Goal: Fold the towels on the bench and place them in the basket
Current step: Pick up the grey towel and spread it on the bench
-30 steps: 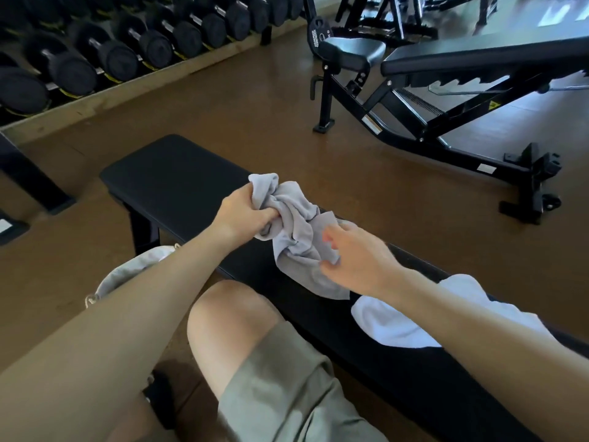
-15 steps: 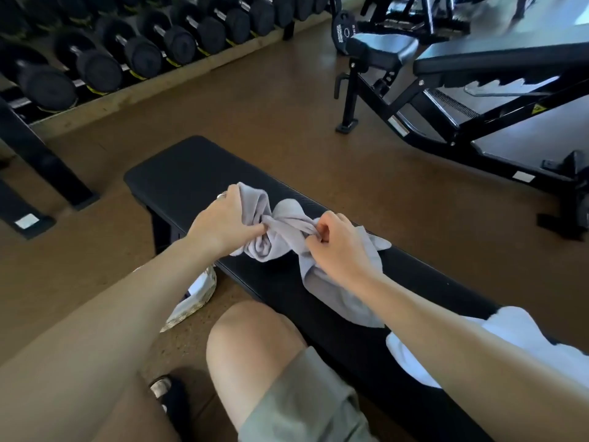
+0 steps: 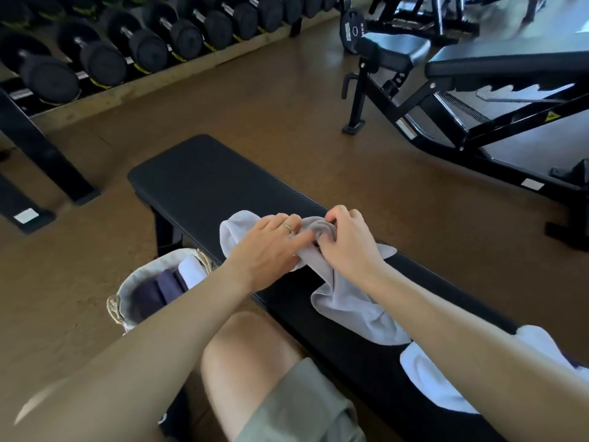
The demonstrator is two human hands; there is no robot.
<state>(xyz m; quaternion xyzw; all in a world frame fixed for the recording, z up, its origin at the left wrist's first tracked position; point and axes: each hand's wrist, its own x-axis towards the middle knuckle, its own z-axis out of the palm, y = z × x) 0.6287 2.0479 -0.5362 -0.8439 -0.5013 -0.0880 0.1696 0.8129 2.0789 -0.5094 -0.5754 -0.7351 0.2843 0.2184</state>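
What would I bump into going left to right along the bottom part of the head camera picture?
basket → left hand → grey towel → right hand → white towel
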